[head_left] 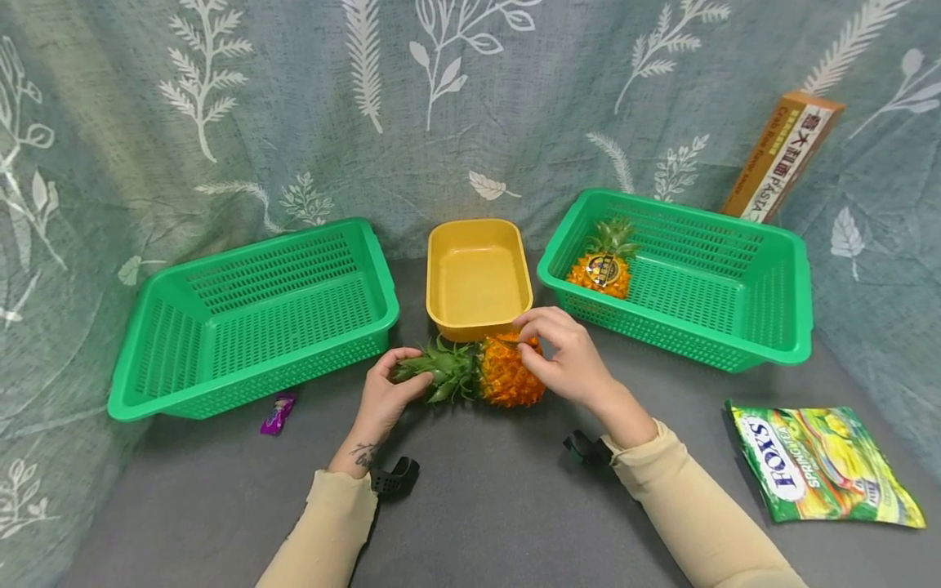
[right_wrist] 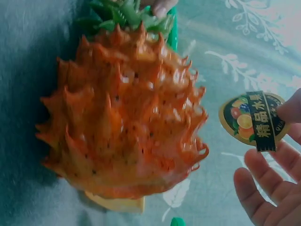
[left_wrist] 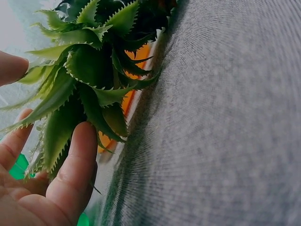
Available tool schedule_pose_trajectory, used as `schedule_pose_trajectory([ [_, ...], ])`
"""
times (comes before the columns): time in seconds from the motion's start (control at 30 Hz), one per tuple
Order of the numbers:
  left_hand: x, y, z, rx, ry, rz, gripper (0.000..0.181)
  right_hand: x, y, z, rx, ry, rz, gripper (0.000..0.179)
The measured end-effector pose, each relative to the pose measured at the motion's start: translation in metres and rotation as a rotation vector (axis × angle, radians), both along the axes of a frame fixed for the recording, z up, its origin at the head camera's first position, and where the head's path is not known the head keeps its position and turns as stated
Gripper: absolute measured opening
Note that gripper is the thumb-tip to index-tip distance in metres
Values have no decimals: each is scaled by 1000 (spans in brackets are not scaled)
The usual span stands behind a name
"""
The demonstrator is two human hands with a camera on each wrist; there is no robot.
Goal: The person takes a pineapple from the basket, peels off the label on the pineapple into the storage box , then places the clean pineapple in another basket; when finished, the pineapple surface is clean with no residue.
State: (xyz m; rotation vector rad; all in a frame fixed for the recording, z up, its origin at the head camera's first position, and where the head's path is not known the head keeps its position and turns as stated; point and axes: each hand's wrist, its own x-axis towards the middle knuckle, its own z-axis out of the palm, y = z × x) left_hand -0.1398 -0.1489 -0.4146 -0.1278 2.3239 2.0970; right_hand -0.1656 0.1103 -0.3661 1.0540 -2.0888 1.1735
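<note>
Pineapple [head_left: 512, 377] is on its side on the grey worktop [head_left: 500, 506], about midway between left and right edges, toward the far edge; crown [head_left: 446, 371] points to the left edge. Left grip [head_left: 390, 388]: grasping that crown, thumb on the near side, fingers on the far side. Right grip [head_left: 562, 347]: pinching an oval dark-and-gold label [right_wrist: 257, 120] between thumb and fingers, clear of the orange skin per the right wrist view. Yellow tub [head_left: 478, 282] sits just behind the fruit, mid far edge; can't tell if they touch. Left green basket [head_left: 279, 370] at the far left corner, purple packet [head_left: 278, 413] just in front. Right green basket [head_left: 684, 283] at the far right corner, second pineapple [head_left: 599, 276] in its left end, dark sticker on it. Pasta box [head_left: 782, 155] stands tilted behind that basket. FOX'S bag [head_left: 827, 465] lies flat near the right edge.
</note>
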Motion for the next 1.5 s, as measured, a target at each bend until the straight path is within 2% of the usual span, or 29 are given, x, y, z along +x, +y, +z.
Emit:
schedule_pose_trajectory([
  [0.27,-1,-1,0,-12,11,2,34,-17,5,0,-26,40,-66,11],
  [0.43,0,0,-1,-10,9,-1,34,-34,4,1,25,60,-92,8],
  [0.6,1,-1,-1,-9,5,1,34,-52,-3,9,172,88,-114,6],
  [0.73,1,-2,-1,-16,5,-5,34,-66,-8,17,319,86,-133,12],
  [0.87,1,-3,0,-20,4,-17,34,-76,-13,22,460,93,-156,18],
  [1.0,1,-4,0,-23,0,-17,34,-83,-17,23,553,100,-156,18],
  [1.23,0,-3,1,-28,-1,-13,34,-89,-23,24,742,98,-119,14],
  [1.37,0,-3,0,-26,-2,-12,34,-90,-26,25,838,39,-88,15],
  [1.5,0,-4,0,-31,-4,-14,34,-90,-28,25,889,-2,-96,15],
])
